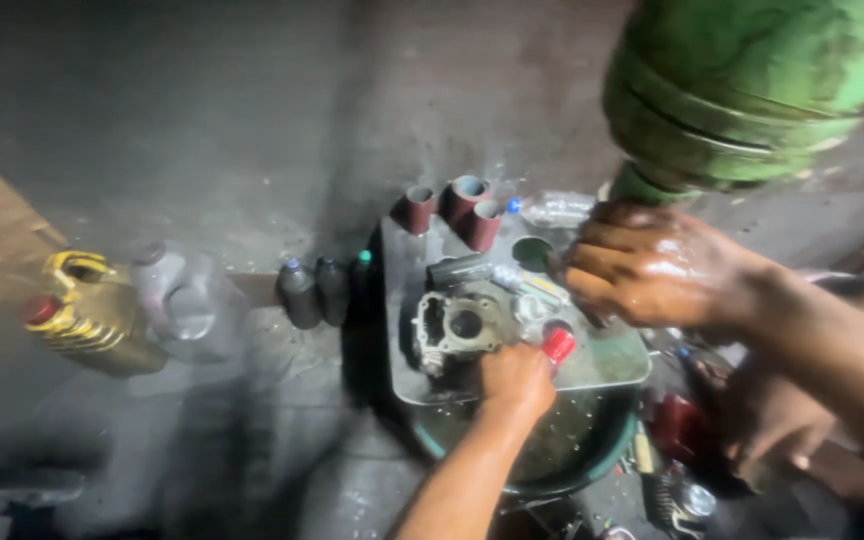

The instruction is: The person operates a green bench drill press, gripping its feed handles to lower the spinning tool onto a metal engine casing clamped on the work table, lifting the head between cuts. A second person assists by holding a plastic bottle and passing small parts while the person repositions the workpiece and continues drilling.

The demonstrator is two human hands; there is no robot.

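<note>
Grey engine cylinder (457, 325) lying mid-tray (612, 365), touching left hand (517, 378) gripping red-capped item (558, 345); right hand (647, 268) curled, grip unclear, crowding far-right edge.

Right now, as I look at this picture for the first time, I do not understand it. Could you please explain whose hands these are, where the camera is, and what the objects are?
There is one picture, taken by a camera worn on a person's head, looking down at that person's own bare hands; there is no robot.

The left hand rests on a grey metal engine part and seems to hold something with a red cap. The right hand, wet and shiny, is closed around something below a large green machine part; what it grips is hidden.

The engine part sits on a metal tray over a green basin. Behind it stand three dark red tubes. To the left are small dark bottles, a grey jug and a gold jug. The picture is blurred, so smaller details are unclear.
</note>
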